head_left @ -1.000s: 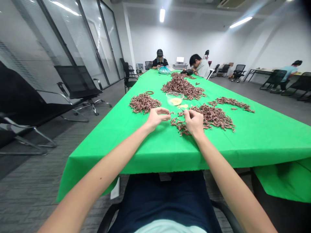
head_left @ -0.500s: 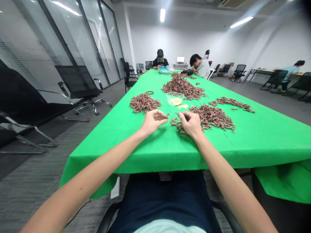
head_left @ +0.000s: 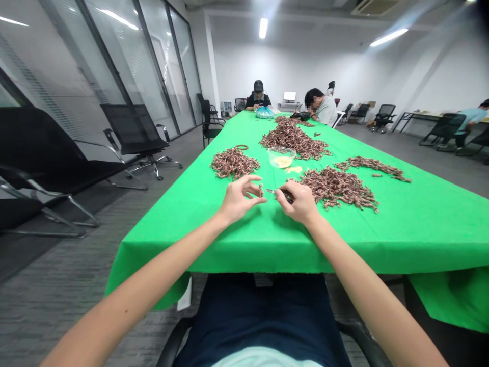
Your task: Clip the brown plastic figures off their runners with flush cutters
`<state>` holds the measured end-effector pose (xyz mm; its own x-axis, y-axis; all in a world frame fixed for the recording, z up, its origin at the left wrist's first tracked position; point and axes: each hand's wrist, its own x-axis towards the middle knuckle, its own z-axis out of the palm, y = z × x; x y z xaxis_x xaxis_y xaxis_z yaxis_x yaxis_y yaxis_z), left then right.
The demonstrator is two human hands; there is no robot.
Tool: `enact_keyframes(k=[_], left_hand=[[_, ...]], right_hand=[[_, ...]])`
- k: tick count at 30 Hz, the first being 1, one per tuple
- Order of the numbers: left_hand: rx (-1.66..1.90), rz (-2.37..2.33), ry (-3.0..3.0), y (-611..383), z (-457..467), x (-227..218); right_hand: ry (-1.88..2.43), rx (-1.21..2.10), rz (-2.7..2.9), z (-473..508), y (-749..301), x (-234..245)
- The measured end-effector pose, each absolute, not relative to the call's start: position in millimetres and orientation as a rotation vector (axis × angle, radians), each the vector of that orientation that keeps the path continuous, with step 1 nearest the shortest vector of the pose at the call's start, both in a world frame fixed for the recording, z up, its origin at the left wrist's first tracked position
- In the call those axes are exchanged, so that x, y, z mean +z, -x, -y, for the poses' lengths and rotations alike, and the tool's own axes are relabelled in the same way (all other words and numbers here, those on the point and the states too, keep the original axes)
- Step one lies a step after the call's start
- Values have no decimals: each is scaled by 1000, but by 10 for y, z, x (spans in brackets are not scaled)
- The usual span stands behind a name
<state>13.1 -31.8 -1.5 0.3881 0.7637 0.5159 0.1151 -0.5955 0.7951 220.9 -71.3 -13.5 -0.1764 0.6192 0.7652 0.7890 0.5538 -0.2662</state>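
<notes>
My left hand (head_left: 239,198) pinches a small brown piece (head_left: 261,190) between thumb and fingertips, just above the green tablecloth (head_left: 401,219). My right hand (head_left: 298,201) is closed on a thin metal tool (head_left: 272,191) whose tip points left toward that piece. The two hands are a few centimetres apart. A heap of small brown pieces (head_left: 338,186) lies right behind my right hand. A smaller heap (head_left: 234,163) sits beyond my left hand.
A clear bowl (head_left: 281,156) with pale yellow contents stands between the heaps; a larger brown heap (head_left: 293,137) lies beyond it. Two people sit at the table's far end, another at a desk on the right. Black chairs (head_left: 133,135) line the left side.
Both hands have drawn back toward me, off the near heap. The view has shifted slightly, so the table sits further right and higher.
</notes>
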Motion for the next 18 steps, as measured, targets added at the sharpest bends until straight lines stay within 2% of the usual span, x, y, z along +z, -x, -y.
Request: enact_keyframes(k=[18], left_hand=[[1179,-774,-2097,-137,357,-26]], right_hand=[[1194,-313,1919,712,-2239,-147]])
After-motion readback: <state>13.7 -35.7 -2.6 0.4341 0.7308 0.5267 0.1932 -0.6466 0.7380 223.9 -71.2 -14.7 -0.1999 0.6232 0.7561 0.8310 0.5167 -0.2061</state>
